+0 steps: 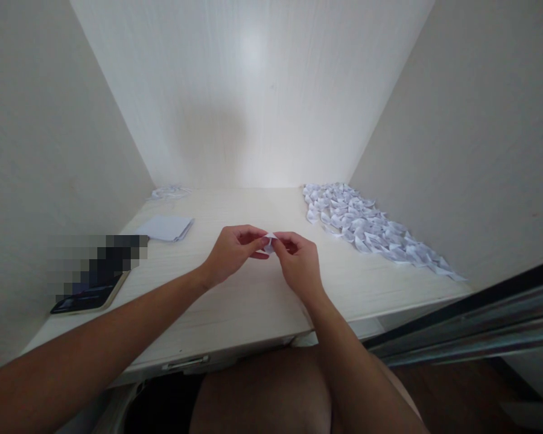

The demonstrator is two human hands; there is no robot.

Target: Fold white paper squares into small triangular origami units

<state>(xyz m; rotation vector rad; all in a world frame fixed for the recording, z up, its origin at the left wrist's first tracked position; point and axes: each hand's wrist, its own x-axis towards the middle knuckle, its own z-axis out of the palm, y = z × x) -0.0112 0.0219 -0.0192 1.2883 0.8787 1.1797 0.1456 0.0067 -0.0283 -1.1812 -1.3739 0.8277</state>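
A small folded piece of white paper [269,242] is held between my two hands, above the middle of the desk. My left hand [235,248] pinches its left side with thumb and fingers. From the other side, my right hand [297,256] grips it the same way, thumb pressed near the left thumb. The paper comes to a point at the top; its lower part is partly covered by my fingers. To the right lies a large spread of similar small folded white paper pieces [357,220].
A stack of white paper sheets [165,228] rests on the left of the desk [253,319]. Behind it are thin white paper scraps [169,192]. A phone-like device [90,299], partly pixelated, lies at the left edge. Walls enclose the back and both sides.
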